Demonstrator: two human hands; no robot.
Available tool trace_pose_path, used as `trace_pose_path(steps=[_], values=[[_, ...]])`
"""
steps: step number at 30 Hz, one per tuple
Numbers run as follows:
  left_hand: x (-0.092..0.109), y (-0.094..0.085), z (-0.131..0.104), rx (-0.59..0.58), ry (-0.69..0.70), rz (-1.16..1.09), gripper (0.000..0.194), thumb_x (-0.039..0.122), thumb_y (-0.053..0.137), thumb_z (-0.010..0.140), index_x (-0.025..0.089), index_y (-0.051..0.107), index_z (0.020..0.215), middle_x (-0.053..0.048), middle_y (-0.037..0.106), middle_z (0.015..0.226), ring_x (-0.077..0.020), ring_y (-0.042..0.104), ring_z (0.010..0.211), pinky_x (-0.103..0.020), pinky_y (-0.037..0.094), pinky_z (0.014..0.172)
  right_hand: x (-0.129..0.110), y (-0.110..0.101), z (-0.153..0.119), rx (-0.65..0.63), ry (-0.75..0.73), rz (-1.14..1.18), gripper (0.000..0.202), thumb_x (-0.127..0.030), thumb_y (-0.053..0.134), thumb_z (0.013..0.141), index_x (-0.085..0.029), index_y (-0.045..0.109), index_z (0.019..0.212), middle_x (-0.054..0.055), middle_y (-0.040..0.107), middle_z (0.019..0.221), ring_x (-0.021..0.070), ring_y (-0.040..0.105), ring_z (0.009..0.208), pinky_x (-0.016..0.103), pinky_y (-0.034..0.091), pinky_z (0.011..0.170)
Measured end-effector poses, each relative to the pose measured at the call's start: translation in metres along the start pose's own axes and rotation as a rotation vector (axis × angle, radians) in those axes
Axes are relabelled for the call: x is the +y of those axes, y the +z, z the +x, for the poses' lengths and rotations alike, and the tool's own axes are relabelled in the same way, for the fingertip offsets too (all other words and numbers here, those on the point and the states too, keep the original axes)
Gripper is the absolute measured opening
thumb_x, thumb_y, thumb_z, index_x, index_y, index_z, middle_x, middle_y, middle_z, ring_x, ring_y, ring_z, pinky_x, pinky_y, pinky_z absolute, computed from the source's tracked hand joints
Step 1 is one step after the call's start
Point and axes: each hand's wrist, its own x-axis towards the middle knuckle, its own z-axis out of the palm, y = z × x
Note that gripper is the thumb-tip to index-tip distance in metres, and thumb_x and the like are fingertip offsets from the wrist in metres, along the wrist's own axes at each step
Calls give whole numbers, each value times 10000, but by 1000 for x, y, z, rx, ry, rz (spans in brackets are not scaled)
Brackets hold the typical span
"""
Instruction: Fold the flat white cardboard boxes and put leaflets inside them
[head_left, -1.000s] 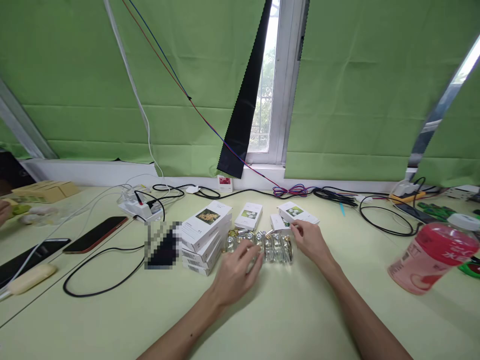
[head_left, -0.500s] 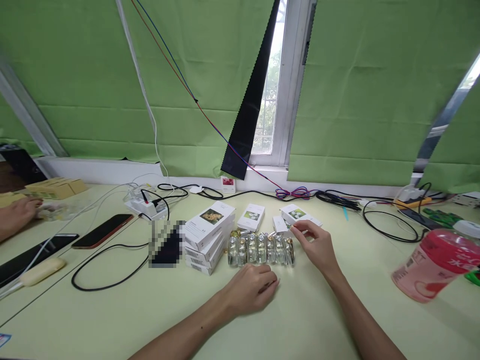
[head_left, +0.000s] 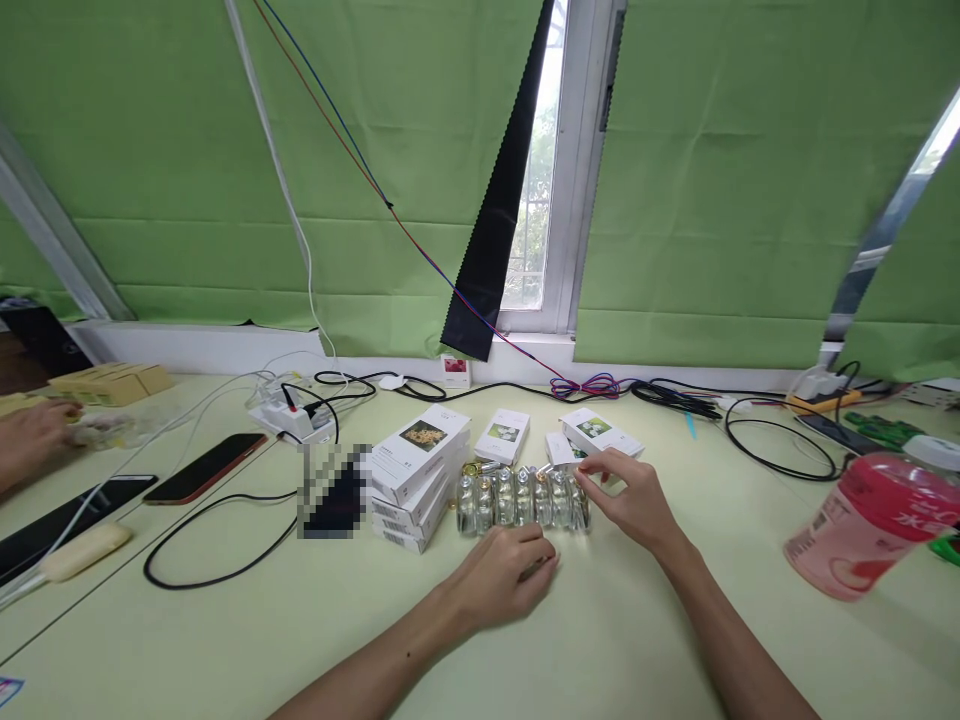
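Note:
A row of several small clear glass bottles [head_left: 523, 500] with gold and silver tops stands in the middle of the table. My right hand [head_left: 622, 490] is at the row's right end, thumb and fingertips pinched over the top of the last bottle. Whatever lies between those fingertips is too small to name. In front of the row my left hand [head_left: 506, 575] rests curled on the table, its fingers closed and their inside hidden. White boxes are stacked [head_left: 420, 450] left of the bottles; another white box [head_left: 502, 435] lies behind them.
More white boxes [head_left: 600, 432] lie behind my right hand. A pink-labelled jar [head_left: 862, 530] stands at right. Phones [head_left: 206, 468], a power strip [head_left: 296, 420] and black cables [head_left: 225, 580] spread leftward. Another person's hand [head_left: 37, 435] works at far left, near yellow boxes [head_left: 112, 382].
My right hand has moved slightly left and down, onto the top of the rightmost bottle. My left hand stays nearly still. The other person's hand has shifted a little.

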Motion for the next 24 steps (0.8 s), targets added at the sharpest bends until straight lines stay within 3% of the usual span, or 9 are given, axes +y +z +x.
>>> trace_pose_path(steps=[10,24], values=[[2,0,0,1,15,8,252,156,483,949,181,566,712,8,544,677,-107,447,555,-267,299,524,3,0,0,-54,17,-6,145,-268,647,902,-217,704,779,43,703,761,192,654,676,292,502,611],[3,0,1,-11,13,19,254,139,492,936,179,545,691,12,536,664,-102,437,548,-266,290,522,0,-5,3,-173,123,31,111,-330,660,884,-222,685,899,43,722,853,206,627,754,335,519,691]])
